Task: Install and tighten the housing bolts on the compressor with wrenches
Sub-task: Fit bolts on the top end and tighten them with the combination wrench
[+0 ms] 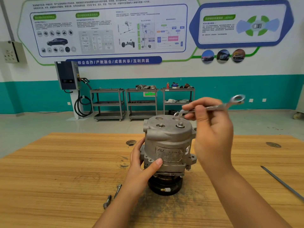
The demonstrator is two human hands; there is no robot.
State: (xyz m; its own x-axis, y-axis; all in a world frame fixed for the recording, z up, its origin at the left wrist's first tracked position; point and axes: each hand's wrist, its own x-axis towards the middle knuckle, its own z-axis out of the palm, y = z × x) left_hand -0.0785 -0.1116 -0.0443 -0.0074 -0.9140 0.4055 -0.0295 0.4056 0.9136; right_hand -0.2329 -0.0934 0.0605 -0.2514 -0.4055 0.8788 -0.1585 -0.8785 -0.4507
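My left hand [143, 163] curls round the lower side of the compressor [167, 150], thumb on its front, which stands upright on the bench [57, 170] between my hands. My right hand [212, 129] pinches a wrench [213, 106] just above its top, near a seated bolt [180, 125]. Two loose bolts [117, 190] lie left of my left wrist

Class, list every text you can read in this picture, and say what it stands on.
"校企合作/产教融合/成果共享/互利共赢": dark blue banner on the wall.
"ADAS": blue-framed wall panel.
Too blurred: the nameplate on the grey metal compressor.
Too small: the white wall poster print.
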